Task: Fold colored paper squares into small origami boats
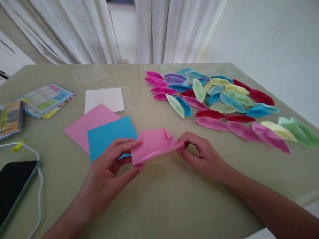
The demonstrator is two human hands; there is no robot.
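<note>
A partly folded sheet of pink origami paper (pixel 153 144) is held between both hands above the front of the table. My left hand (pixel 111 166) grips its left end, thumb below and fingers above. At the other end, my right hand (pixel 195 149) pinches a narrow pointed corner between thumb and index finger. Creases and a raised flap show along the paper's upper edge. Behind my left hand lies a flat blue square sheet (pixel 110 133), overlapping a flat pink sheet (pixel 91 125).
Many folded paper pieces (pixel 229 101) in several colours cover the table's right side. A white sheet in a clear sleeve (pixel 105 99) lies behind the flat squares. Printed cards (pixel 47 99), a booklet (pixel 6 119), a phone (pixel 14 190) and a white cable (pixel 39 186) are on the left.
</note>
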